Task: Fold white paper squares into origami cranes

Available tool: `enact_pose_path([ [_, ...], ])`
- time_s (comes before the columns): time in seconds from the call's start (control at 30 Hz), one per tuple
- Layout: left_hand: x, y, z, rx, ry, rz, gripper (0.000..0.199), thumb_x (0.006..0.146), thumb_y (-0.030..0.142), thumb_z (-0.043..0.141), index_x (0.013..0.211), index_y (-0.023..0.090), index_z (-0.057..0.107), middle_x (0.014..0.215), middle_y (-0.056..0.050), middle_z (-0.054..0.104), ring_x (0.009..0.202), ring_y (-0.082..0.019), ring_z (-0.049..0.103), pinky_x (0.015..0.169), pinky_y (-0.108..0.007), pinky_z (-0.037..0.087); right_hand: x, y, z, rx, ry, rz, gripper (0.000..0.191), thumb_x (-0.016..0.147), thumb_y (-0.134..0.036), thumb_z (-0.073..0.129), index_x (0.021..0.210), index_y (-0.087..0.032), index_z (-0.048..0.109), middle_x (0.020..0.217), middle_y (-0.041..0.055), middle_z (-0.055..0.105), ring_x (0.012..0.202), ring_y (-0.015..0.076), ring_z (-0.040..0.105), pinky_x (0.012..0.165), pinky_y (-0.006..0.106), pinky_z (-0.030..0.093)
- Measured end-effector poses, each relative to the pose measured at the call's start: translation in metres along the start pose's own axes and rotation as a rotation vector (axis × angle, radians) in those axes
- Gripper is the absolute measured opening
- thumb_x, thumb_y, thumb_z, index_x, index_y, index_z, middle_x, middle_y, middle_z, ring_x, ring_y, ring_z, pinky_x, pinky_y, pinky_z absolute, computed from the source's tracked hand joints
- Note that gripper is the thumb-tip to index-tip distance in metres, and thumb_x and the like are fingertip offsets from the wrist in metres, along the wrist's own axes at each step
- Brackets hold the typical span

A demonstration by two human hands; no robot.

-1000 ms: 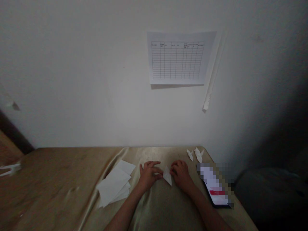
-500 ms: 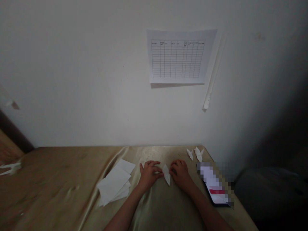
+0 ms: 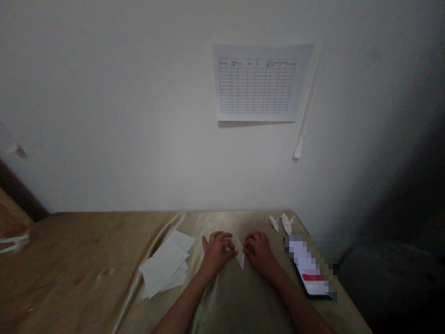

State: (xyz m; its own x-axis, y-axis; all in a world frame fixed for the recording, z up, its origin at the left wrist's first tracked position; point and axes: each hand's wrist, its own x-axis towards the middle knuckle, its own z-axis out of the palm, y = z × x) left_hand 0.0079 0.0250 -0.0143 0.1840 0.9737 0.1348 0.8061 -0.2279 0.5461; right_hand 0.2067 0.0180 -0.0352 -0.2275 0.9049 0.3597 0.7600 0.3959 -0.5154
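Note:
Between my two hands a small piece of folded white paper (image 3: pixel 240 260) lies on the cloth-covered table (image 3: pixel 239 306), narrow and pointed towards me. My left hand (image 3: pixel 219 250) pinches its left edge with thumb and forefinger, the other fingers raised. From the other side, my right hand (image 3: pixel 259 250) has its fingertips closed on the right edge. To the left lies a loose stack of white paper sheets (image 3: pixel 167 264). Two small folded paper figures (image 3: pixel 287 223) with pointed tips sit beyond my right hand, near the far right corner.
A phone (image 3: pixel 311 273) with a lit, blurred screen lies right of my right forearm, near the table's right edge. The wall rises directly behind the table, with a printed table sheet (image 3: pixel 257 86) stuck on it. A dark shape (image 3: pixel 389 278) stands at the right.
My left thumb and forefinger have shifted slightly right over the folded paper, covering more of it. The paper looks a little narrower between the hands. The stack, figures and phone are unmoved.

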Motion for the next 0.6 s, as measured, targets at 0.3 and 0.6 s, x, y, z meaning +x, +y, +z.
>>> enact_pose_path([
  [0.3, -0.0011, 0.0012, 0.0037, 0.048, 0.024, 0.03, 0.005, 0.076, 0.036, 0.077, 0.076, 0.033, 0.074, 0.132, 0.005, 0.066, 0.134, -0.03, 0.043, 0.112, -0.074, 0.002, 0.0001, -0.0009, -0.0007, 0.005, 0.002, -0.017, 0.008, 0.083, -0.017, 0.066, 0.087, -0.023, 0.068, 0.109, 0.0054, 0.064, 0.113, 0.0237, 0.05, 0.102, 0.039, 0.035],
  [0.6, -0.0028, 0.0018, 0.0062, 0.053, 0.02, 0.036, 0.008, 0.078, 0.037, 0.077, 0.076, 0.03, 0.072, 0.132, 0.005, 0.065, 0.134, -0.03, 0.043, 0.113, -0.074, 0.002, -0.0023, -0.0046, -0.0016, 0.01, 0.031, -0.042, 0.006, 0.082, -0.021, 0.069, 0.088, -0.023, 0.067, 0.106, 0.0051, 0.063, 0.11, 0.0239, 0.05, 0.103, 0.04, 0.036],
])
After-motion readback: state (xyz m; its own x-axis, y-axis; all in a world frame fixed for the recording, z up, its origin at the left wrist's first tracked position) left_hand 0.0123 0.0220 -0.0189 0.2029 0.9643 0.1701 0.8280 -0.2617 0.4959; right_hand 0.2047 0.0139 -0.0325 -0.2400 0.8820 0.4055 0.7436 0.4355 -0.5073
